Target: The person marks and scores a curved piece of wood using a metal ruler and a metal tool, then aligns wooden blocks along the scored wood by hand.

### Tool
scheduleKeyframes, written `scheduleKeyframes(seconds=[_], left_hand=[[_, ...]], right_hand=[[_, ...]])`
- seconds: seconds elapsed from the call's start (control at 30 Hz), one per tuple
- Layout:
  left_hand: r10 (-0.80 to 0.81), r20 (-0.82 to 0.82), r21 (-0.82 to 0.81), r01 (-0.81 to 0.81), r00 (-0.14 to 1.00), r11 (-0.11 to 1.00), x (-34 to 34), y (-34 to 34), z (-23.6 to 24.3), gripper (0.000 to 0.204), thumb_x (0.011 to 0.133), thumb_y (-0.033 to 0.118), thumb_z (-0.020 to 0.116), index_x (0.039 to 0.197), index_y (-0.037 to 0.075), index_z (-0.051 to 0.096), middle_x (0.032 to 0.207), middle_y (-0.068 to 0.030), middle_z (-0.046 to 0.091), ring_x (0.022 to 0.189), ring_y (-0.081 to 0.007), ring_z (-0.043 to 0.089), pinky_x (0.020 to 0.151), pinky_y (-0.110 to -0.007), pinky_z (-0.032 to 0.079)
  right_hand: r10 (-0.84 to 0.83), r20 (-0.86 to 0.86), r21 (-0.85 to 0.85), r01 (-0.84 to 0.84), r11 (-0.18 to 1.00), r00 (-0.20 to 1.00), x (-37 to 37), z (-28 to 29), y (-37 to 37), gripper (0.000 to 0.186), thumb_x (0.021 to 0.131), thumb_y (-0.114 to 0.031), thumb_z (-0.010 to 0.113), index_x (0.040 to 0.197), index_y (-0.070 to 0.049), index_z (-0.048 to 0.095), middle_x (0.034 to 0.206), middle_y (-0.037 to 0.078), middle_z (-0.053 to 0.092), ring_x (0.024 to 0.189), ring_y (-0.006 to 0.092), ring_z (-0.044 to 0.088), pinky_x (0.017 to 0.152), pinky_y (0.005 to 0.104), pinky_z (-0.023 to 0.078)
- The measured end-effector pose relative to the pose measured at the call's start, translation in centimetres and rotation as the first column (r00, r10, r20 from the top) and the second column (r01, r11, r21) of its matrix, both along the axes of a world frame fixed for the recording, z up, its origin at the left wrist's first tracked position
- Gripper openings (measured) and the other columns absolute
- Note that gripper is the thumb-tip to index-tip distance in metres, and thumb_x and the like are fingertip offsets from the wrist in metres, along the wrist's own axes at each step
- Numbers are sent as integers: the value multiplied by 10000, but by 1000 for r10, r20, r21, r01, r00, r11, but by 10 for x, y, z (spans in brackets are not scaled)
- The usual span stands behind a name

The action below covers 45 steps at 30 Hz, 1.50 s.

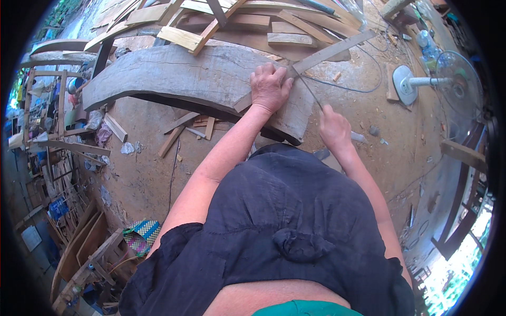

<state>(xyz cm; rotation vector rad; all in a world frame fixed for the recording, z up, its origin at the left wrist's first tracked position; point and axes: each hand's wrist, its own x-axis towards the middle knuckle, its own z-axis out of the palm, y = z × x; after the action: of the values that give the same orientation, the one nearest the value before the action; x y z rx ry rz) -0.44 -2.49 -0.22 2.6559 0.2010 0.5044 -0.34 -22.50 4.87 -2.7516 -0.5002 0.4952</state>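
Observation:
A long flat grey-brown strip (337, 51), which looks like wood, lies slantwise across a thick curved grey plank (174, 71). My left hand (269, 87) is closed over the strip, fingers curled, and presses it against the plank. To its right, my right hand (335, 127) is closed around the near end of a thin dark rod-like tool (311, 94). The tool's far end meets the strip just beside my left fingers. Its handle is hidden in my fist, and I cannot tell its exact kind.
Stacked wooden boards (242, 22) lie beyond the plank. A standing fan (421, 81) is at the right, with a cable (369, 89) on the floor nearby. Wood offcuts (171, 141) lie below the plank. Cluttered frames and timber (63, 105) line the left; a woven bag (141, 236) sits lower left.

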Motion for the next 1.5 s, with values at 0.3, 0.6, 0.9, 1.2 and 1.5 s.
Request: scheduleKeyframes(seconds=[0.3, 0.6, 0.9, 1.2, 1.5], left_hand=[[30, -43, 24, -29, 999, 999, 0, -1, 2, 257, 753, 343, 710, 936, 173, 650, 919, -49, 530, 916, -253, 517, 775, -404, 385], [-38, -30, 24, 38, 999, 999, 5, -6, 4, 261, 757, 338, 708, 950, 175, 644, 920, -49, 528, 919, -254, 516, 775, -404, 389], [5, -36, 35, -4, 999, 999, 0, 0, 4, 261, 758, 337, 707, 955, 179, 643, 922, -52, 526, 911, -260, 518, 775, -405, 392], [53, -47, 42, -51, 998, 998, 1, 3, 1, 266, 753, 339, 711, 956, 180, 644, 921, -48, 528, 918, -259, 520, 781, -409, 394], [5, -4, 25, -5, 1000, 1000, 9, -3, 1, 272, 748, 339, 713, 953, 174, 646, 916, -52, 528, 913, -258, 520, 784, -407, 394]], right_hand=[[22, 69, 64, -26, 998, 997, -2, -14, -5, 107, 876, -129, 453, 897, -54, 526, 755, 245, 641, 741, 425, 641, 673, 523, 497], [10, 141, 114, -26, 993, 990, 30, -35, 21, 130, 921, -201, 453, 902, -81, 498, 727, 247, 625, 741, 443, 626, 668, 555, 473], [9, 68, 65, -13, 998, 998, 0, -18, -3, 79, 829, -85, 489, 887, -50, 528, 715, 235, 640, 732, 406, 660, 669, 507, 517], [35, 79, 99, -43, 994, 996, -6, -18, -12, 94, 870, -131, 464, 896, -60, 519, 737, 237, 637, 726, 416, 642, 658, 522, 499], [39, 155, 122, -58, 991, 987, 33, -36, 23, 102, 898, -146, 451, 907, -63, 510, 716, 244, 630, 713, 425, 640, 646, 527, 496]])
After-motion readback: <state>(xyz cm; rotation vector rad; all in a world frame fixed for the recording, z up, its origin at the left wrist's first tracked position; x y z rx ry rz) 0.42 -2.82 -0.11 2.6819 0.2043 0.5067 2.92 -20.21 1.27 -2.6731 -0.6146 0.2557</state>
